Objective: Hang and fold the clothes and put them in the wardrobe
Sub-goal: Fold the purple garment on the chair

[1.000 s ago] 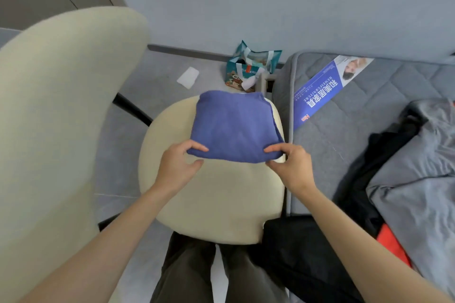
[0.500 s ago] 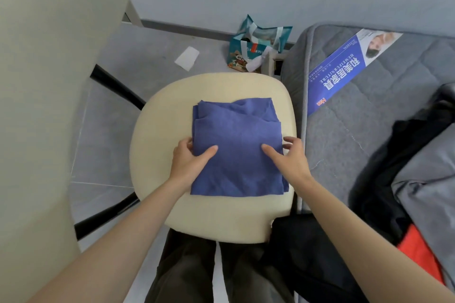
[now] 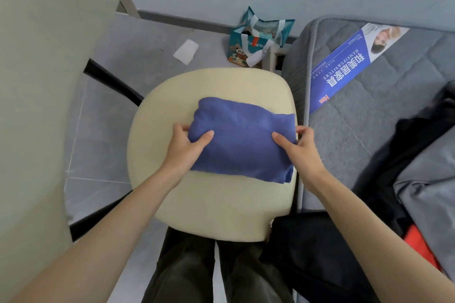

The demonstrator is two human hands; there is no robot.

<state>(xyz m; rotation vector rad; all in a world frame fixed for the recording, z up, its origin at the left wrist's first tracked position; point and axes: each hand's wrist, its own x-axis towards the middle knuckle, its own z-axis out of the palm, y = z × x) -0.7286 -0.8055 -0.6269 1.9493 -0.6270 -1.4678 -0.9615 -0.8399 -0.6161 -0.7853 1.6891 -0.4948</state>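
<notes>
I am gripping a folded blue-violet cloth garment (image 3: 242, 140) at both ends. It is sitting over the middle of the cream, round-cornered padded chair seat (image 3: 214, 204), with its right end reaching close to the seat's right edge. My left hand (image 3: 183, 149) is curling round the garment's left end, thumb lying on top and fingers tucked behind the fold. My right hand (image 3: 299, 149) is doing the same at the right end, thumb pressing on the top layer and fingers wrapping the edge behind it. The bundle is looking thick and rounded along its far edge (whether it is lying flat on the seat there or lifting slightly, I cannot tell), while its near edge is lying towards the seat's front half.

The chair's tall cream backrest (image 3: 49, 81) is filling the left of my view. Just beside the seat's right edge a grey quilted mattress (image 3: 357, 130) is running away from me, carrying a long blue and white printed label (image 3: 344, 69) near its far corner. A black garment (image 3: 307, 253) is draping off the mattress's near edge by the seat's front right corner, and further right a grey cloth (image 3: 430, 192) is lying over a patch of orange-red fabric (image 3: 418, 246). Beyond the seat's far edge, a teal printed carrier bag (image 3: 256, 39) is standing on the grey floor, with a white scrap of paper (image 3: 186, 51) lying well to its left.
</notes>
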